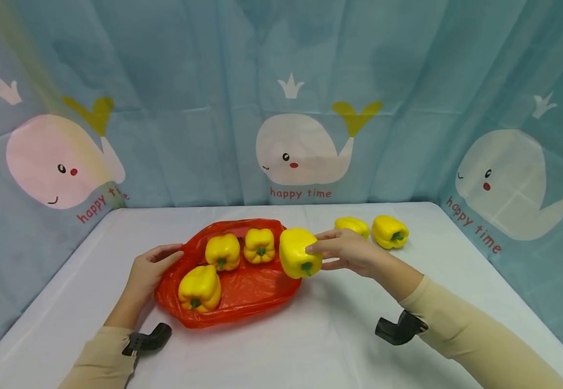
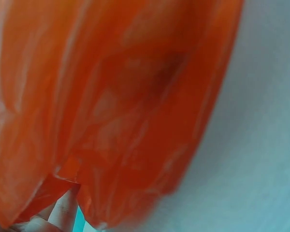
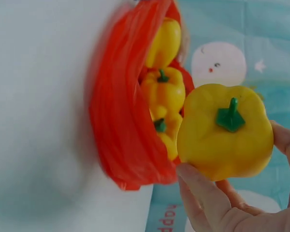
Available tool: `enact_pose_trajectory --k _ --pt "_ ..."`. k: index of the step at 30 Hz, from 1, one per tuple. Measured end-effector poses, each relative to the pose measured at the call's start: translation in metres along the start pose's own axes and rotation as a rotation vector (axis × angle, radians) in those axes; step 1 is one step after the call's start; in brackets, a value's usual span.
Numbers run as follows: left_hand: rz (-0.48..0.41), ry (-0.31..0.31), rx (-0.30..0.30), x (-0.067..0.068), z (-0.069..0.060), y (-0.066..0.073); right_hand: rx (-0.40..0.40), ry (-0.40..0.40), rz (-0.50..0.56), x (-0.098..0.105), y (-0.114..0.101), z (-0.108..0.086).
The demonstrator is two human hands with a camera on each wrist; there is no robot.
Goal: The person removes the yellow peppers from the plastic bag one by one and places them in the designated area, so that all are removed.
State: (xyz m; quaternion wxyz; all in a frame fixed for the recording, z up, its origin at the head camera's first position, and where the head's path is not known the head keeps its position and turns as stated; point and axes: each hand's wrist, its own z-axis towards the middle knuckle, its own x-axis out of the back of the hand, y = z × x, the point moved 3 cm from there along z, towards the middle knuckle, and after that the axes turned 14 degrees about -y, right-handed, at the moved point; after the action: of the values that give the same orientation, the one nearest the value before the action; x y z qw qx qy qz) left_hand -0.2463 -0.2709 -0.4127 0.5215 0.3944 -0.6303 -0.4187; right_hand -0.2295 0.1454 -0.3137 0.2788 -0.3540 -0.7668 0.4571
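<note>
A red plastic bag (image 1: 257,286) lies with its mouth spread wide, and yellow bell peppers sit inside it, such as one at the front left (image 1: 200,289). My left hand (image 1: 146,273) pinches the bag's left rim between thumb and fingers; in the left wrist view the bag (image 2: 130,106) covers most of the picture. At the bag's right edge, my right hand (image 1: 347,251) holds a yellow bell pepper (image 1: 297,251) in its fingers, raised above the table. In the right wrist view this pepper (image 3: 227,133) shows its green stem toward the camera.
Two more yellow bell peppers lie at the back right of the white table (image 1: 340,335): one (image 1: 390,231) in full sight, the other (image 1: 352,224) partly behind my right hand. A blue curtain (image 1: 203,135) with whale prints hangs behind the table and along its sides.
</note>
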Motion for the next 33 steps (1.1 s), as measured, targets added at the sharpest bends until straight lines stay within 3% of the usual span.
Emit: enact_pose_trajectory --k 13,33 --pt "-0.026 -0.002 0.000 -0.002 0.002 0.001 0.032 0.013 0.078 0.028 0.006 -0.016" --pt "-0.003 0.002 -0.007 -0.001 0.002 -0.002 0.042 0.100 -0.027 0.078 0.011 -0.046"
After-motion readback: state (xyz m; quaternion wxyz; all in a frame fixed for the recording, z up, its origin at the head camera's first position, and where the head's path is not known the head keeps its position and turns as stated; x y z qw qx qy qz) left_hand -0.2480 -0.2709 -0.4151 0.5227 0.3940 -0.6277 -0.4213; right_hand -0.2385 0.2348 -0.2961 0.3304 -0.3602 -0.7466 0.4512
